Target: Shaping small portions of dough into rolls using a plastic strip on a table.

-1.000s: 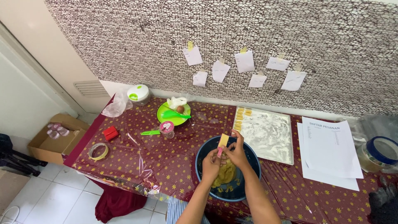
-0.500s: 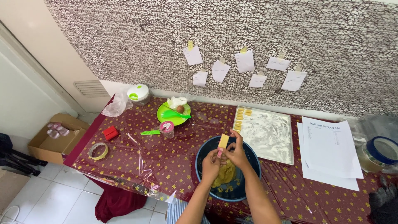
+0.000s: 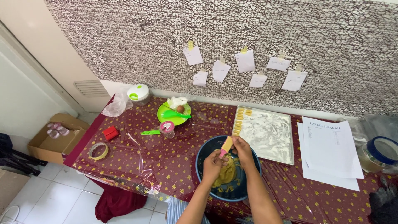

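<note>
L hand (image 3: 213, 162): fingers curled shut round a pink handle w/ a flat yellow blade, i.e. a small spatula (image 3: 226, 145), blade end up, tilted toward the wall. R hand (image 3: 243, 150): fingertips pinched on the blade's upper edge, touching it; cannot tell if any dough sits between fingers and blade. Both hands are over the dark blue bowl (image 3: 206, 150), wrists crossing its near rim.

Bowl contents: lump of yellow dough (image 3: 227, 173), directly below and between the hands, plus loose crumbs on the bowl floor near the front.

Just R of bowl: white floured tray (image 3: 267, 135), flat on the table. A short column of yellow dough pieces (image 3: 238, 121) runs along the tray's L edge, one more at the top edge.

R of tray: stack of white paper sheets (image 3: 329, 149); beyond it a clear jar w/ blue rim (image 3: 379, 153), partly cut off.

L of bowl, farther out: small cup w/ pink lid (image 3: 167, 127) beside a green-handled tool (image 3: 150, 132); green plate (image 3: 173, 113) w/ a brown egg and green spatula; white/green chopper (image 3: 138, 93); red box (image 3: 110, 132); tape roll (image 3: 98, 151).

All sit on a dark red star-print table cover (image 3: 166, 161) under clear plastic. Paper notes (image 3: 244, 61) are taped to the patterned wall.
</note>
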